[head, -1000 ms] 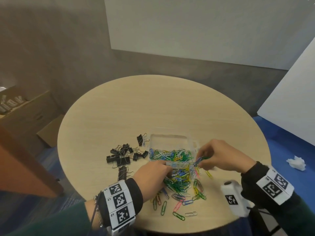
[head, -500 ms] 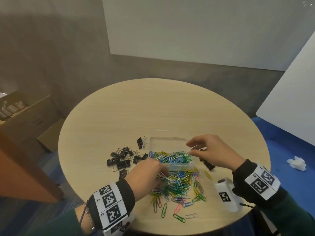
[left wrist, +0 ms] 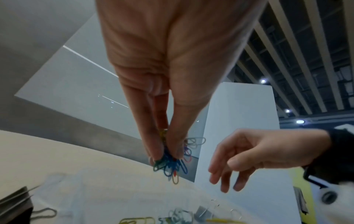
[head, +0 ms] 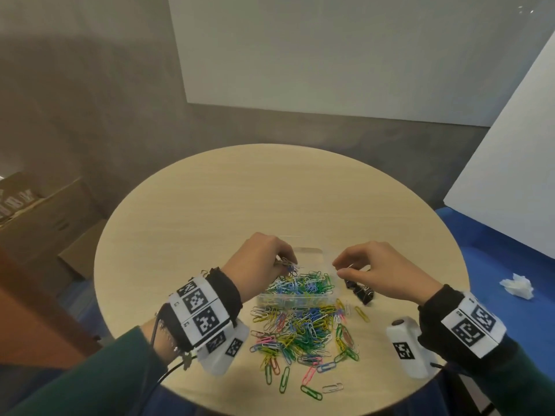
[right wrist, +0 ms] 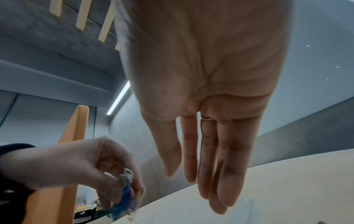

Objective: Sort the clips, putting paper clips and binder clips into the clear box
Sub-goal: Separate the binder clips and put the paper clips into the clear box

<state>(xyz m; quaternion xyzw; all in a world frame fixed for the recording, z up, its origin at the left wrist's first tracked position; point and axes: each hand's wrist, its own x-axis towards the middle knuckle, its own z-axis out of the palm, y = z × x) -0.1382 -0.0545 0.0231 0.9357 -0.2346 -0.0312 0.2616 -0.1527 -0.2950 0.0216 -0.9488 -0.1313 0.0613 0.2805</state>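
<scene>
Clips now lifted: left hand (head: 260, 259) pinches a paper clip bunch (left wrist: 171, 162) above the clear box (head: 326, 295), drop-in next; right hand (head: 379, 271) empty, fingers relaxed.

A round wooden table (head: 270, 199) stood before white panels (head: 330, 55) leaning against a grey wall. A crumpled white tissue (head: 517, 289) lay on the blue floor (head: 495, 250) to the right, while open cardboard boxes (head: 39, 217) sat on the floor at left, beside an orange-brown board (head: 27, 322)
</scene>
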